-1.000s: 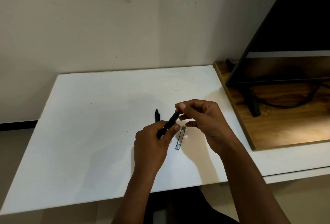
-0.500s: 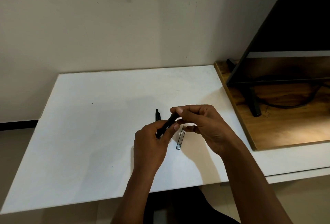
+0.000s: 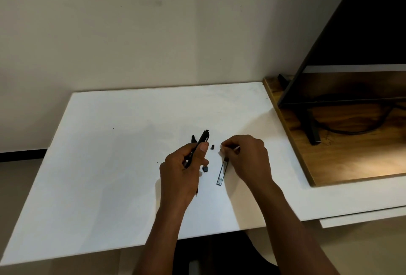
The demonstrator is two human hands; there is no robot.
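Note:
My left hand (image 3: pixel 182 171) grips a black pen-like barrel (image 3: pixel 202 140) with its upper end pointing up and away from me. My right hand (image 3: pixel 246 158) hovers to the right of it with its fingers curled, pinching a small pale piece (image 3: pixel 236 148) that I cannot identify. A slim grey case (image 3: pixel 222 172) lies on the white table (image 3: pixel 109 165), partly under my right hand. Between my hands lies a tiny black cap (image 3: pixel 212 146), and a small black piece (image 3: pixel 205 168) rests by my left thumb. Another black part (image 3: pixel 193 138) lies behind my left hand.
To the right, a wooden board (image 3: pixel 351 160) lies on the table and carries a dark monitor (image 3: pixel 362 33) on its stand (image 3: pixel 313 132), with a cable beside it. A plain wall stands behind the table.
My hands have come apart: the right hand left the barrel's end and moved right, above the case. A tiny black cap and a small black piece now lie on the table.

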